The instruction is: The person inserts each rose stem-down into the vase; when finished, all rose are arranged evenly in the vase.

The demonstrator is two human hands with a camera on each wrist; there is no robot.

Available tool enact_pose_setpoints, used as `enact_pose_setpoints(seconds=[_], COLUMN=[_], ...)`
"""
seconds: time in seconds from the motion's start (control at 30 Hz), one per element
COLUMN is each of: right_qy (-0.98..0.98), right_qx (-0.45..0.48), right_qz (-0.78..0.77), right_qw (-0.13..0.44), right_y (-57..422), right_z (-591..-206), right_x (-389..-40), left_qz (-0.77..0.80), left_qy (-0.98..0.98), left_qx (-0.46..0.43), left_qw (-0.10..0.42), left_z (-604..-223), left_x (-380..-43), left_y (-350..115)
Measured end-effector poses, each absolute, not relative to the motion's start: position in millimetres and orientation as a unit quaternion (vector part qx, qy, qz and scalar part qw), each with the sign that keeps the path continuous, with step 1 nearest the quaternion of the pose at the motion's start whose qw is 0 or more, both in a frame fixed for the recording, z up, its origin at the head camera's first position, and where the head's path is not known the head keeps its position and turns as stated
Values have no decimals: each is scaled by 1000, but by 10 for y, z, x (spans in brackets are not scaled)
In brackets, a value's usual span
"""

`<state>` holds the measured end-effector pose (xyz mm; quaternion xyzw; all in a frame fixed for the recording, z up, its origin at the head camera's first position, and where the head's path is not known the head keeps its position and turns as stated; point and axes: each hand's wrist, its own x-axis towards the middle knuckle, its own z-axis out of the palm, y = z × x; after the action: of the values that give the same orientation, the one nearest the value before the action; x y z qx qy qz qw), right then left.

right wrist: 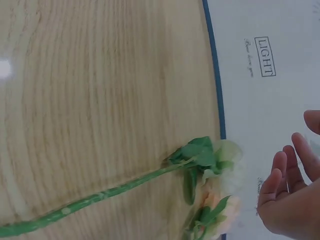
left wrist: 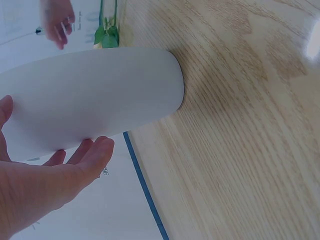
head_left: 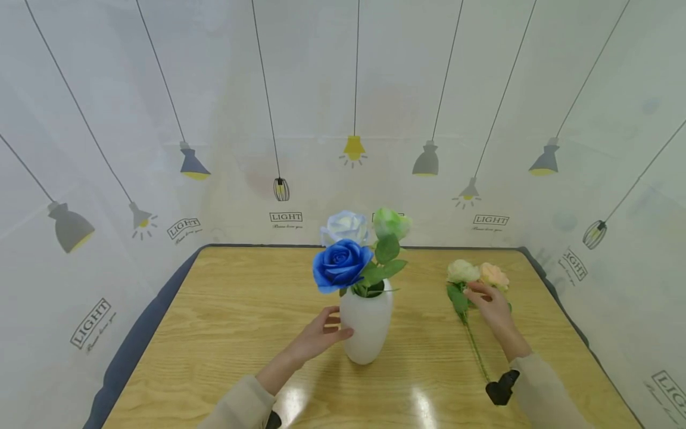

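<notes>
White vase: just right of centre in the frame, mouth up, base toward the bottom; its long axis runs close to vertical.
Your left hand: your left hand grips the white vase on its left side, thumb and fingers curved against the wall.
Flowers in the mouth: a blue rose leans left, in front of a pale blue rose; a green-white rose rises on the right.
Your right hand: your right hand is loosely curved, holding nothing, near a cream rose right of centre.
Loose roses: the cream rose's head points up the frame, its stem running to lower right; a peach rose lies beside it.
Table: pale wood grain, glossy, with light reflections at bottom centre.
Room: white sheeting printed with hanging lamps and "LIGHT" signs encloses the back and sides.
</notes>
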<state>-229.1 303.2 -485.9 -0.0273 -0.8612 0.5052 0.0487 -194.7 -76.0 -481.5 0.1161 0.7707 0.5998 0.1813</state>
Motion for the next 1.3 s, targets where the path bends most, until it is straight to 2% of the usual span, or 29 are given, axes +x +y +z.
enact_pose_setpoints(seconds=[0.3, 0.57, 0.73, 0.97, 1.3], right_qy=[-844, -802, -785, -855, -905], right_qx=[-137, -185, -186, -173, -123], right_qz=[517, 568, 591, 489, 407], right_qw=[45, -18, -10, -11, -12], right_y=[3279, 3304, 3266, 3161, 3110], right_z=[-5308, -5525, -5704, -5791, -5720], right_x=[-2338, -2226, -2263, -2285, -2230], left_qz=[600, 602, 603, 605, 601], left_qy=[769, 767, 767, 766, 770], left_qx=[111, 109, 109, 108, 111], left_qw=[189, 192, 193, 188, 183], left_z=[-4782, -4690, -4727, -4815, -4814], left_x=[-1946, -1905, -1920, -1943, -1943], left_y=[-758, -758, -755, -748, -750])
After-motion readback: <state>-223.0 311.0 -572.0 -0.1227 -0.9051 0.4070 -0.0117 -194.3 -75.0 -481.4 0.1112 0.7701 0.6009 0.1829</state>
